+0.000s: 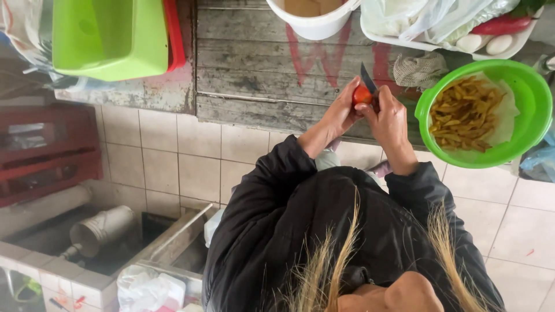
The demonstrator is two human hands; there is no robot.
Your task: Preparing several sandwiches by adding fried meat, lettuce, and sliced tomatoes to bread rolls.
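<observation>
- our left hand (338, 115) has its grip closed around a small red tomato (361, 94), fingers curled under and behind it, holding it up above the near edge of the bench (254, 69).
- our right hand (388, 118) has its grip closed on the handle of a knife (367, 77); the handle itself is hidden in the fist, and only the dark blade shows, pointing up and away from us.
- the blade rises just behind the tomato, touching it at its right side (we cannot tell how deep the edge sits in the flesh).
- both hands meet at the tomato, thumbs close together, with black sleeves (272, 173) running back toward us.
- the bench is worn grey wood with faded red paint marks.
- just right of our hands sits a green bowl (535, 98) lined with pale paper and filled with yellowish fried strips (462, 112).
- a crumpled mesh cloth (419, 69) lies between the knife and the bowl.
- at the far edge stands a white bucket (315, 23), and beside it a white tray (451, 40) carrying plastic bags, a red chilli and two pale eggs.
- to the far left rests a green tub (110, 37) with a red one behind it.
- below us is a tiled floor (520, 231), with a tiled trough (69, 277) at lower left holding a white pipe piece (101, 228).
</observation>
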